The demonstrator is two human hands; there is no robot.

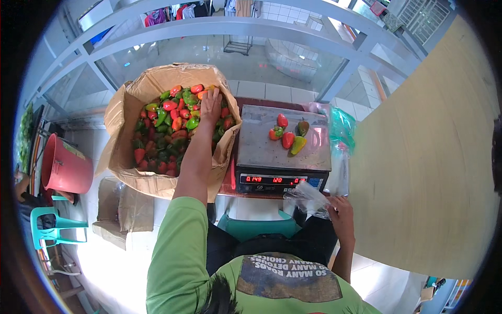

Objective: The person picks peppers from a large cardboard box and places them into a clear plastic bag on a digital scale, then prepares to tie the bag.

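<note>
My left hand (211, 105) reaches into a large cardboard box (121, 133) of red, green and orange peppers (170, 117). Its fingers touch peppers near the far right side, next to an orange one (202, 95), and the back of the hand hides whether it grips any. To the right of the box stands a digital scale (251, 153) with a metal pan and lit red digits. Several peppers (288, 140), red, green and dark, lie on the pan. At the scale's front right corner, my right hand (342, 216) holds a clear plastic bag (310, 200) by its edge.
Green and clear plastic bags (342, 125) lie right of the scale, beside a large wooden board (415, 165). A metal-framed glass barrier (219, 29) runs behind. On the left are a pink bucket (66, 165), a turquoise stool (55, 223), an opened carton (135, 212) and part of another person (29, 204).
</note>
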